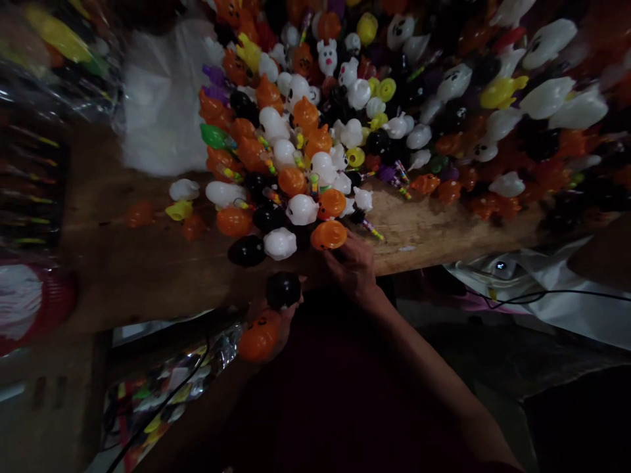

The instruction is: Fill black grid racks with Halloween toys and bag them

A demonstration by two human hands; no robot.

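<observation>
My left hand [284, 323] is closed around two small plastic toys, a black one [282, 290] and an orange one [259, 336], just off the table's front edge. My right hand [353, 266] has its fingers on an orange pumpkin-like toy [329, 234] at the near side of the pile; its fingertips are partly hidden beneath the toy. Close by on the wood lie a white toy [280, 243] and a black toy [247, 251]. Behind them, orange, white and black toys crowd together, some with tubes of coloured beads.
The wooden table [162, 276] carries the big pile toward the back and right. A white plastic bag [162, 98] lies behind at left, and a red basket [56, 305] stands at far left. Below the edge are a bag of toys [167, 394] and a black cable [557, 293].
</observation>
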